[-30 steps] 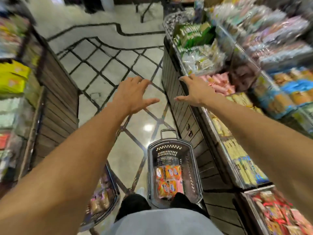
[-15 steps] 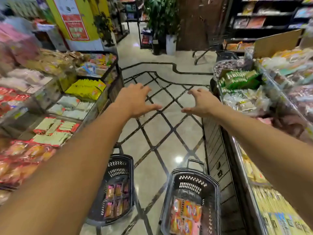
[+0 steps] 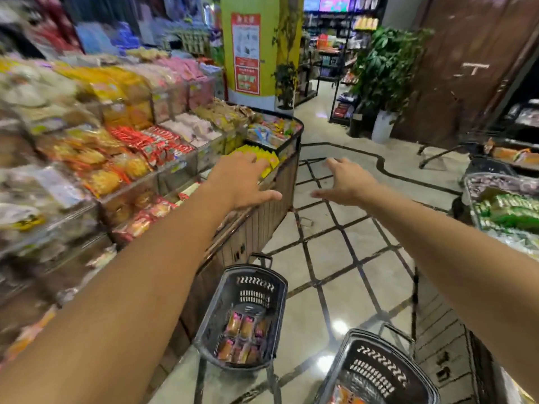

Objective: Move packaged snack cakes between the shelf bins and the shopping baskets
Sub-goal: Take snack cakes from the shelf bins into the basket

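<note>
I see both hands stretched forward with fingers spread, holding nothing: my left hand over the near end of the shelf bins, my right hand above the floor. Two shopping baskets stand below. The left basket holds packaged snack cakes, too overlapped to count; the right basket is cut off. The bins on the left are blurred.
</note>
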